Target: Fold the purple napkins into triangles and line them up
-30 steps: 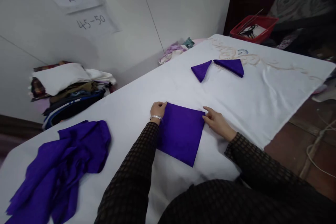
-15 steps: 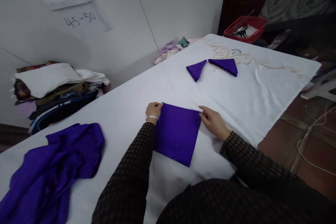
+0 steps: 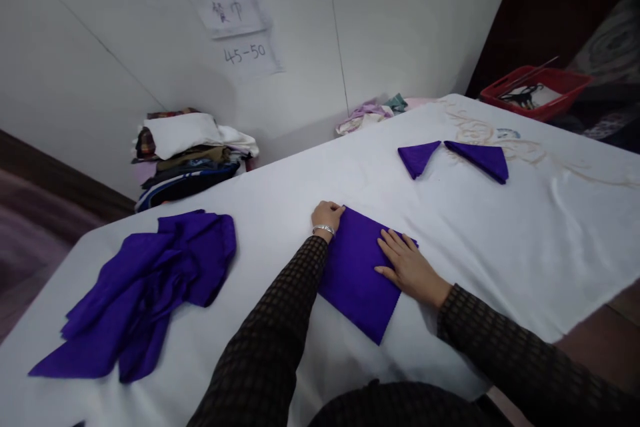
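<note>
A purple cloth napkin (image 3: pixel 363 273), folded to a square with zigzag-cut edges, lies on the white tablecloth (image 3: pixel 280 267) in front of me. My left hand (image 3: pixel 329 215), with a silver bracelet at the wrist, pinches its far left corner. Flat on the napkin's right part rests my right hand (image 3: pixel 407 267), fingers spread and pointing to the far side. Beyond them are two purple napkins folded into triangles, a smaller-looking one (image 3: pixel 419 159) and a longer one (image 3: pixel 480 159), their tips nearly meeting.
A loose heap of purple cloth (image 3: pixel 165 273) lies at the left. Behind the table's far edge are a stack of folded clothes (image 3: pixel 190 153) and crumpled pale cloths (image 3: pixel 367 113). A red basket (image 3: pixel 545 97) stands at the back right. Handwritten papers (image 3: pixel 225 0) hang on the wall.
My right hand has gone from pinching the napkin's far right corner to lying flat on it. My left hand stays at its corner. The view has swung left.
</note>
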`<control>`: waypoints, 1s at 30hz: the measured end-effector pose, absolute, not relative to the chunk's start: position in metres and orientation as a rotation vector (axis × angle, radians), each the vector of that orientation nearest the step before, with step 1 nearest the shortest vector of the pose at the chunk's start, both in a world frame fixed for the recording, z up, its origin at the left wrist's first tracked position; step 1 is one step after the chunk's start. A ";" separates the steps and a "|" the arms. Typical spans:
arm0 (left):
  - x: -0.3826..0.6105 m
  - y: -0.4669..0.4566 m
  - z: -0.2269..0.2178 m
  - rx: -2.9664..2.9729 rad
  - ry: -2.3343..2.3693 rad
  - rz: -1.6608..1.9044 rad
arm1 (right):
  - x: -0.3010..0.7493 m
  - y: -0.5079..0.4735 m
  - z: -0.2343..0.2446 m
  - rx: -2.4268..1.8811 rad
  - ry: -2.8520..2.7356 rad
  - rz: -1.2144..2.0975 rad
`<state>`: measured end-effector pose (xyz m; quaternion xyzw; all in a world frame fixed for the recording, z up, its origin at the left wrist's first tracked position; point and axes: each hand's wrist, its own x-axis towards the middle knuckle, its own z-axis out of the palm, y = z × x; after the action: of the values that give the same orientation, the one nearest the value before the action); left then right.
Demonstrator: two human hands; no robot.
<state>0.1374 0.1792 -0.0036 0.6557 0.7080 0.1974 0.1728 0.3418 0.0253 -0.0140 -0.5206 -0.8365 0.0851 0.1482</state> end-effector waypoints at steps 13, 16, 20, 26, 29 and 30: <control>0.110 0.159 0.036 1.812 1.878 0.734 | 0.342 0.025 -0.017 -1.533 -2.441 0.120; 0.097 0.104 0.040 2.161 1.715 0.675 | 0.342 0.026 -0.018 -1.534 -2.447 0.103; 0.093 0.039 0.020 2.450 1.619 0.386 | 0.341 0.026 -0.021 -1.530 -2.449 0.088; 0.093 0.033 -0.007 2.412 1.747 0.221 | 0.346 0.029 -0.017 -1.566 -2.497 0.119; 0.093 0.037 -0.007 2.431 1.743 0.220 | 0.336 0.035 0.003 -1.577 -2.521 0.134; 0.093 0.037 -0.007 2.437 1.745 0.221 | 0.328 0.038 0.011 -1.543 -2.533 0.129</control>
<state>0.0928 0.0366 -0.0067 0.8090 0.5792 0.0733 0.0681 0.3276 0.0378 0.0112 -0.5178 -0.8501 0.0433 0.0861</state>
